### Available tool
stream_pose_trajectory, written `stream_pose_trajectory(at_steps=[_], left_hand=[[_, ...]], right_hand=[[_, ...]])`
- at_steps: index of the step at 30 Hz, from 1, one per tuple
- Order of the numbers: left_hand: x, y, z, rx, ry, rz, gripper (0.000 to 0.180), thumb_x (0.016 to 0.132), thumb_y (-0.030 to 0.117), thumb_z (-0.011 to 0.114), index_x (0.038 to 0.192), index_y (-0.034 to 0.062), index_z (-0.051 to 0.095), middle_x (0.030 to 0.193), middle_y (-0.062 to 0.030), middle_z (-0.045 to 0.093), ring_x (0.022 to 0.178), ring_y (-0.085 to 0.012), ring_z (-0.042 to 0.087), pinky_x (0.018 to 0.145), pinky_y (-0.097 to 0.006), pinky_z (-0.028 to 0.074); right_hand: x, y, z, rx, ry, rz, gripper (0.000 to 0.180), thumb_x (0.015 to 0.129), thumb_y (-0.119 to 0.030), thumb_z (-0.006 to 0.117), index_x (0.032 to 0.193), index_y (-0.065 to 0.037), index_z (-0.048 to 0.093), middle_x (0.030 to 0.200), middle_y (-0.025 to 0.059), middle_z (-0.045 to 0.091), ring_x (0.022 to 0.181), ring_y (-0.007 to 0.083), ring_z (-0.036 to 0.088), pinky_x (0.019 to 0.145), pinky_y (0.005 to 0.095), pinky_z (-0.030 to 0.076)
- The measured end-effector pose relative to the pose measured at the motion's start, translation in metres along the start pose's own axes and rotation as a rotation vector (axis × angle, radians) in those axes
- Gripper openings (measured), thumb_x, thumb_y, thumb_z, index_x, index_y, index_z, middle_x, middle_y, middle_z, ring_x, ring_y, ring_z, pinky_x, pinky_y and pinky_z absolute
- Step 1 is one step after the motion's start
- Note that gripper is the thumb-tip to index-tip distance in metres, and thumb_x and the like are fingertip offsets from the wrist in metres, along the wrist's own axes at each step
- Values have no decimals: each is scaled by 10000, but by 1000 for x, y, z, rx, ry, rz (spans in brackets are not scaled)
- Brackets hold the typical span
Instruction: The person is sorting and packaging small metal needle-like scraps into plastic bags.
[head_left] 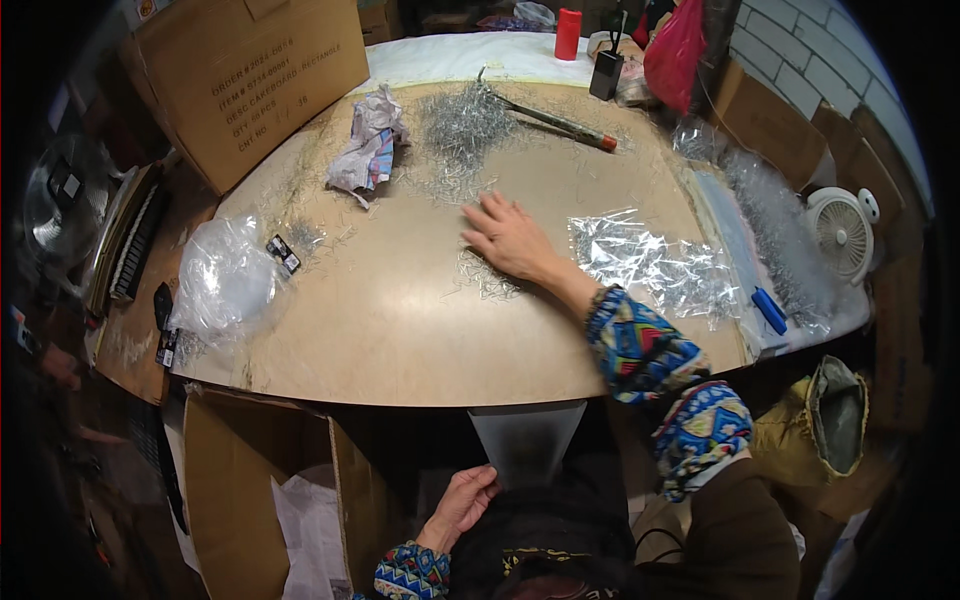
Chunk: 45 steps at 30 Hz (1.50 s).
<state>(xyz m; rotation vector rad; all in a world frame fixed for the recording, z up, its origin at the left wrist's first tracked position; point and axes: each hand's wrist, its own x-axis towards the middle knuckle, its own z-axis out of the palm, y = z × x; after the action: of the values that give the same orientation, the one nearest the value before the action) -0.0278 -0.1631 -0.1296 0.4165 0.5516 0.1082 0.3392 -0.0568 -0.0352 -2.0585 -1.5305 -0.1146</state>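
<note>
My right hand lies palm down on the tabletop, fingers apart, over a small heap of thin silver wire pieces. Below the table's front edge, the curled fingers of my left hand pinch the lower left corner of a translucent plastic bag. A larger tangled pile of the wire pieces sits farther back. Beside it rests a long metal tool with a red-orange end. To the right of my right hand lie flat clear packets with silver pieces in them.
Crumpled paper and a clear plastic bag lie to the left. A large carton stands at the back left. At the right are a blue marker and a white fan. An open cardboard box sits below the table.
</note>
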Motion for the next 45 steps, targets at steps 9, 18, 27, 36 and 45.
stream_pose_trajectory(at_steps=[9,18,27,36,45], left_hand=[[-1,-10,1,-208,-98,-105,278,963,177,557,1175,-2,549,1137,-111,638,1057,-219,615,1010,-495,456],[1,-18,10,-10,-184,-234,403,927,88,584,1292,-46,474,1278,-204,552,1191,-304,548,1004,-444,479],[13,-25,-17,320,-20,-211,169,854,-101,575,984,-76,680,1036,-163,672,962,-219,663,904,-299,529],[5,-22,-5,201,-59,-287,227,845,-70,616,1069,-36,633,1069,-123,660,985,-185,648,890,-287,529],[1,-31,0,165,-89,-256,291,849,-68,611,1125,9,555,1079,-84,629,1038,-183,624,938,-317,519]], right_hand=[[-32,-22,-44,500,-163,297,513,969,-406,466,1305,-22,524,1244,219,582,1199,335,530,1035,403,387],[-49,-58,1,-35,-42,-136,503,949,-374,480,1308,-23,483,1384,256,426,1335,398,345,1122,477,247],[-191,-142,-57,2,-187,-48,490,923,-206,510,1288,110,424,1372,348,368,1332,469,305,1106,526,237],[-220,-127,-89,506,-181,33,171,818,-6,611,987,-20,630,1009,125,602,932,281,569,793,355,462],[-256,-131,-57,208,-240,-225,238,712,-121,664,914,-3,624,883,107,579,863,253,524,712,346,393]])
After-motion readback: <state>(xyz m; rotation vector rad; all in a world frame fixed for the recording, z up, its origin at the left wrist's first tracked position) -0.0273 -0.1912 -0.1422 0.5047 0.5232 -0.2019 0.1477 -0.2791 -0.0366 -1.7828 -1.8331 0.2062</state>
